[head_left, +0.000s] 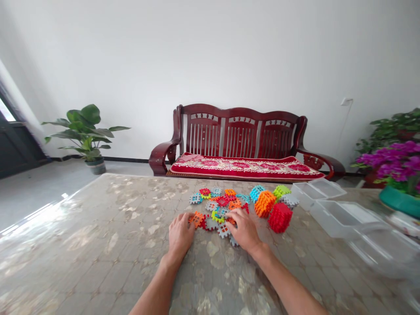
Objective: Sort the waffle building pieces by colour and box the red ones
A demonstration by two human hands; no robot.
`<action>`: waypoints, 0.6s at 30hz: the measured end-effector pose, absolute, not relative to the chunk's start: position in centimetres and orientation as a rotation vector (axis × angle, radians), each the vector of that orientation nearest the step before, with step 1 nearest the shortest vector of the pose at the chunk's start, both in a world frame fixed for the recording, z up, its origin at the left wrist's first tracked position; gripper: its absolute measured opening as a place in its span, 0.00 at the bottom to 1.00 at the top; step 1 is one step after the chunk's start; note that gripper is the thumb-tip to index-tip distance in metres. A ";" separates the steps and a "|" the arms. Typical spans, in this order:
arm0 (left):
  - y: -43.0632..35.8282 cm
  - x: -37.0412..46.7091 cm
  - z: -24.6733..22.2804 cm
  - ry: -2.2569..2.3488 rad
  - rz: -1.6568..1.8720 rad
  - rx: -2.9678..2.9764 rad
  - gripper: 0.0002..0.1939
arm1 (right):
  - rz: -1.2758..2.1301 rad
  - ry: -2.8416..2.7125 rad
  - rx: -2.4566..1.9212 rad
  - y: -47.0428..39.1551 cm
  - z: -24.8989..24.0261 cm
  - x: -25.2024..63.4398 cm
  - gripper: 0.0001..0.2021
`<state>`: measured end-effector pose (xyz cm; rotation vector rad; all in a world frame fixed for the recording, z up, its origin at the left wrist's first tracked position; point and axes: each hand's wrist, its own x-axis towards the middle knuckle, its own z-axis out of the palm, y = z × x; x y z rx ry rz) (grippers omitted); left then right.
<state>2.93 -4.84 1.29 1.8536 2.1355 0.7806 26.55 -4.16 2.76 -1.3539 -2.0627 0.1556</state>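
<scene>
- Now, in the head view, the left hand [181, 232] rests at the near left of the loose pieces [222, 201], fingers half curled, tips at an orange piece [197, 220], and whether it grips I can't tell
- Over on the other side, the right hand [243, 228] arches above the spread, thumb and fingers bent, tips near a lime piece [215, 218], any hold hidden from me
- There they lie, those loose pieces, red, grey, blue and orange, between and beyond the hands on the patterned tabletop [98, 249]
- Just right, an orange stack [265, 204] and a red stack [280, 218], a blue stack [257, 193] behind
- Farther right, clear plastic boxes [331, 216]
- Beyond the table, a dark red wooden bench [238, 131]
</scene>
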 end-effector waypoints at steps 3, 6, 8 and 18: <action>-4.6 2.8 1.2 2.128 0.796 1.842 0.15 | 0.124 -2.175 -1.354 -3.7 3.4 24.9 0.12; -4.6 2.8 1.3 2.111 0.821 1.855 0.14 | 0.044 -2.246 -1.382 -3.3 3.3 23.9 0.10; -4.7 2.8 1.3 2.096 0.817 1.879 0.13 | 0.011 -2.243 -1.404 -3.2 3.0 23.6 0.07; -4.7 3.0 1.4 2.064 0.807 1.872 0.13 | 0.363 -1.973 -1.269 -2.3 4.4 25.6 0.05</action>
